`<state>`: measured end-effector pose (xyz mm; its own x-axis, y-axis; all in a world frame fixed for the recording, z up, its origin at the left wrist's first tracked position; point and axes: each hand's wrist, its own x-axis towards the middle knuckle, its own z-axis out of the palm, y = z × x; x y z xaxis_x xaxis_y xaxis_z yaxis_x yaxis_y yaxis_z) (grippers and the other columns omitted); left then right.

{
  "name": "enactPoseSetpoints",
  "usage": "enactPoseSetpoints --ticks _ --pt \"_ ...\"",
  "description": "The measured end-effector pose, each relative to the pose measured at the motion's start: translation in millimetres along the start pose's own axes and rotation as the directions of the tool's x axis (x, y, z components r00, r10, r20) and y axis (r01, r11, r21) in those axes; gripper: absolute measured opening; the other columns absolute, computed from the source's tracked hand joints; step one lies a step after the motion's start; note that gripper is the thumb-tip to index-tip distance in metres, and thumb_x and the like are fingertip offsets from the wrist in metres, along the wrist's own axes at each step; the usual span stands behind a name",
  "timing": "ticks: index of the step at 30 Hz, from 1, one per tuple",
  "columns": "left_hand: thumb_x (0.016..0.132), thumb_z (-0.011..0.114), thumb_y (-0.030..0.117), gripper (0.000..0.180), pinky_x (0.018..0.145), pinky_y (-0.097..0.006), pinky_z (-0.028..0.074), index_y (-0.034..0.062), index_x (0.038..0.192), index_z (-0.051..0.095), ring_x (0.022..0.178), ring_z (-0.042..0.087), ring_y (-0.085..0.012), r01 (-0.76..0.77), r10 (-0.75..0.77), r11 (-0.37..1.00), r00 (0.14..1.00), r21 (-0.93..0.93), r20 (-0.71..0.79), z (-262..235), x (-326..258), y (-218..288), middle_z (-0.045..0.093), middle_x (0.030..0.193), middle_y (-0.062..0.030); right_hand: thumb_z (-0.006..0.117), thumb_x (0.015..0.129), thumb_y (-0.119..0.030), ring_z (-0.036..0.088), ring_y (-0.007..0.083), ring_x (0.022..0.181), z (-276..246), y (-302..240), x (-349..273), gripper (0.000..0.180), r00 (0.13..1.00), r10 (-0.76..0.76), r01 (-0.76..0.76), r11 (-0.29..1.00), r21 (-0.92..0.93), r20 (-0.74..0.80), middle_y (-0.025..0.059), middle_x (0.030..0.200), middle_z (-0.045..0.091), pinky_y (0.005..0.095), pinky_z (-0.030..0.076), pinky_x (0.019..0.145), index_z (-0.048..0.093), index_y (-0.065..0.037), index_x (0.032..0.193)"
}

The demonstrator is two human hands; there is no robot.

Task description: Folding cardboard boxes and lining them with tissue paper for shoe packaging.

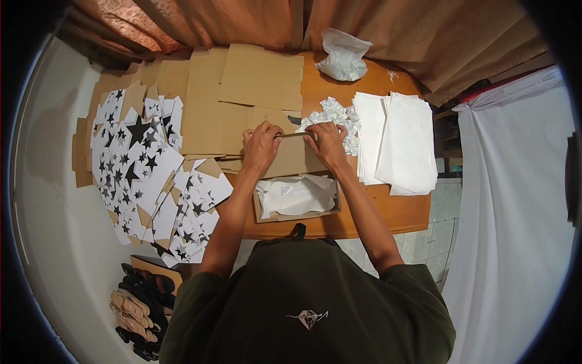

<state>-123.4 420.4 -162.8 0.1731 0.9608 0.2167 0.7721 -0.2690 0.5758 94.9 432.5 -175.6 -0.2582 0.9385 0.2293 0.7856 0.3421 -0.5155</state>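
The person's left hand (pixel 262 142) and right hand (pixel 328 142) are raised over the middle of the tabletop (pixel 388 221), a short gap between them, both closed on the same thing: the thin far edge of a brown cardboard panel (pixel 297 159). Each grip is narrow, with fingers and thumb pinched about one end of that edge, which runs nearly level from hand to hand; how the fingertips meet underneath is hidden. The panel lies between the hands and an open cardboard box (pixel 303 216) near the front of the tabletop; whether it is joined to the box cannot be told. Inside the box is crumpled white paper (pixel 306 197) with a small pale square (pixel 286 190) on it. Just beyond the right hand is a heap of small whitish packets (pixel 330 111), and a small dark piece (pixel 294 120) lies between them and the left hand. A stack of white sheets (pixel 409 145) stands to the right; flat cardboard sheets (pixel 260 76) and white pieces with black stars (pixel 134 173) spread to the left.
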Motion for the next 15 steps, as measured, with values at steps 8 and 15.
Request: enactPoseSetpoints --ticks 8,15 --pt "0.084 0.068 0.003 0.019 0.092 -0.044 0.04 0.008 0.102 0.065 0.098 0.065 -0.0272 -0.128 0.129 0.992 0.987 0.013 -0.099 -46 -106 43 0.067 0.097 -0.0067 0.074 0.086 -0.014 0.059 0.0218 0.11 -38 -71 -95 0.023 0.984 -0.146 0.144 0.989 -0.028 -0.099 0.0013 0.102 0.066 0.0563 0.028 0.106 0.066 -0.014 0.107" --pt "0.08 0.067 0.0 0.021 0.093 -0.042 0.042 0.0067 0.099 0.063 0.099 0.064 -0.0268 -0.171 0.172 0.985 0.985 0.007 -0.011 -57 -192 69 0.066 0.098 -0.0069 0.076 0.08 -0.014 0.061 0.0196 0.106 -44 -99 -189 0.029 0.981 -0.16 0.157 0.987 -0.037 -0.113 0.0003 0.105 0.065 0.0523 0.03 0.106 0.065 -0.014 0.107"
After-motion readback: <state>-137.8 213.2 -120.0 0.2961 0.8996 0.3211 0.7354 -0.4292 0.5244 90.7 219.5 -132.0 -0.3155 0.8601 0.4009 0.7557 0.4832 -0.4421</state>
